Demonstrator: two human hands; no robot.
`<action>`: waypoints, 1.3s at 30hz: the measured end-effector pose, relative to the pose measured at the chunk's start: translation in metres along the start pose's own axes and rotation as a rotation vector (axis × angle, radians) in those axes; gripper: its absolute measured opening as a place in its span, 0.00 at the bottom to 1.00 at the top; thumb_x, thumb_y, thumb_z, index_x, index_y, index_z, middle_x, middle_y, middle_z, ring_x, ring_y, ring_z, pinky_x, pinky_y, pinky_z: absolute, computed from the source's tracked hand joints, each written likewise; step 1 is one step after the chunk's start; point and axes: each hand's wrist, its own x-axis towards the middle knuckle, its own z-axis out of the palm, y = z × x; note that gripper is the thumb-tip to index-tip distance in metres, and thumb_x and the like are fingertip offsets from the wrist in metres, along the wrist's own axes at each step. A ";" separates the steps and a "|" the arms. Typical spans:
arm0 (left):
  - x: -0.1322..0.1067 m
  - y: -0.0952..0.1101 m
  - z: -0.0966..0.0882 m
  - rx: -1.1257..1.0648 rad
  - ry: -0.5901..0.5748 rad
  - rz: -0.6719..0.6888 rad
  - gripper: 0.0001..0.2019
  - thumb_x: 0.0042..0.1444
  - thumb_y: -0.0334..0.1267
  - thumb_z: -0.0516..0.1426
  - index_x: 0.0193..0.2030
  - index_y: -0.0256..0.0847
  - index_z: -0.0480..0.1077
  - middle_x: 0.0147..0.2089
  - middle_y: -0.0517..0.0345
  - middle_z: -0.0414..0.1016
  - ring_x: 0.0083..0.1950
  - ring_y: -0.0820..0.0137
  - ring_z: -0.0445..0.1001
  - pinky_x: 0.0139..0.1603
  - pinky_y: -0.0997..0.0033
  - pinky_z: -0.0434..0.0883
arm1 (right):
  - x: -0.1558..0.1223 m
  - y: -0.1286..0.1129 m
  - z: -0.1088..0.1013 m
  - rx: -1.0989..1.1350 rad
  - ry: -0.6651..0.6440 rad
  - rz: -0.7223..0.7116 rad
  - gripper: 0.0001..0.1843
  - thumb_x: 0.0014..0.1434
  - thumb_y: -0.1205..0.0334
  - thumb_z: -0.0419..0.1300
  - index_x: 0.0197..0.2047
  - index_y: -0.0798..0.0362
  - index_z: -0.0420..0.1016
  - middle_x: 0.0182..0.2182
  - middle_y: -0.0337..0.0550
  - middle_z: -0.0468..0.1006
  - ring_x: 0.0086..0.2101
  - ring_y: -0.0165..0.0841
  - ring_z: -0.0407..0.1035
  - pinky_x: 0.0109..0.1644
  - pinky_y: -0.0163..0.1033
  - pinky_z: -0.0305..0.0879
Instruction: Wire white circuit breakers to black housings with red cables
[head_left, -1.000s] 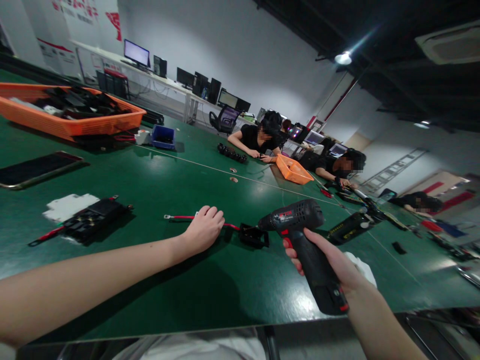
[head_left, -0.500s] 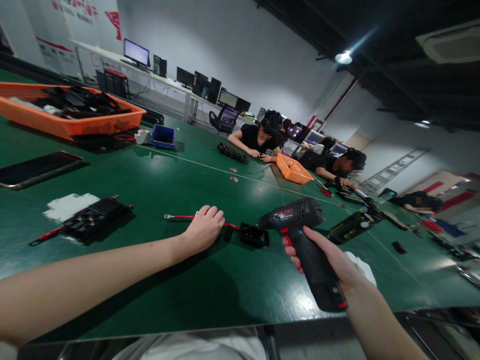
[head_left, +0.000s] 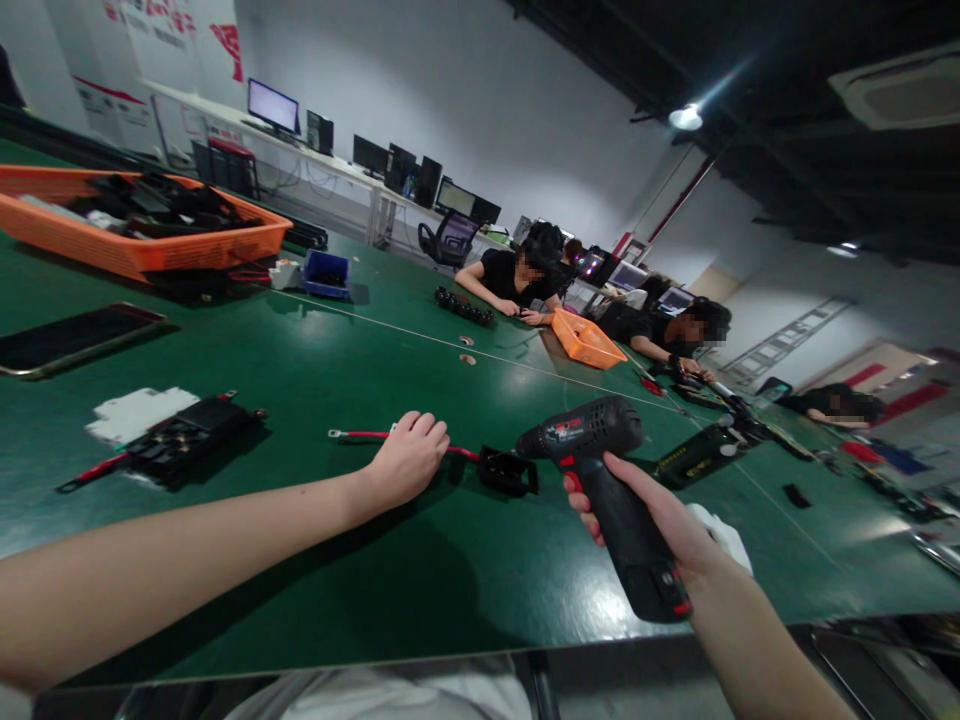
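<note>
My right hand (head_left: 660, 510) is wrapped round the grip of a black and red cordless drill (head_left: 600, 430), its nose pointing left. The drill's tip is at a small black plastic housing (head_left: 508, 472) on the green table; whether it touches cannot be seen. A red cable (head_left: 360, 435) with a metal ring terminal runs from the housing to the left. My left hand (head_left: 412, 455) is closed over the middle of this cable, its fingertips partly hidden. Farther left lies a similar black housing (head_left: 187, 435) with a red cable, beside a white piece (head_left: 139, 412).
An orange basket (head_left: 217, 250) full of black parts, a blue bin (head_left: 327, 274) and a phone (head_left: 79, 335) are on the left. A black cylindrical tool (head_left: 697, 455) and white crumpled material (head_left: 724, 535) lie right of the drill. Co-workers sit across the table (head_left: 337, 580) near another orange basket (head_left: 589, 338).
Almost nothing differs. The drill and my right hand have shifted very slightly left; my left hand stays on the cable.
</note>
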 end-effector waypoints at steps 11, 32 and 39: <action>-0.001 -0.001 -0.001 0.005 0.003 0.007 0.07 0.61 0.31 0.53 0.40 0.35 0.73 0.42 0.47 0.71 0.45 0.58 0.65 0.49 0.56 0.59 | 0.001 0.000 0.000 -0.028 0.009 -0.025 0.18 0.66 0.51 0.56 0.45 0.59 0.75 0.29 0.46 0.79 0.22 0.28 0.73 0.25 0.30 0.72; 0.000 -0.001 -0.003 0.012 0.009 0.002 0.09 0.62 0.30 0.51 0.40 0.35 0.73 0.40 0.47 0.70 0.44 0.58 0.65 0.47 0.56 0.60 | -0.001 0.000 0.003 -0.058 0.024 -0.023 0.18 0.66 0.51 0.57 0.45 0.60 0.76 0.29 0.46 0.80 0.23 0.29 0.74 0.26 0.30 0.72; -0.001 -0.001 -0.003 0.000 0.001 0.003 0.08 0.61 0.30 0.52 0.40 0.35 0.73 0.41 0.47 0.71 0.45 0.58 0.65 0.48 0.56 0.59 | -0.002 0.001 0.004 -0.061 0.010 -0.034 0.18 0.65 0.51 0.58 0.43 0.60 0.76 0.28 0.46 0.79 0.23 0.28 0.74 0.26 0.30 0.72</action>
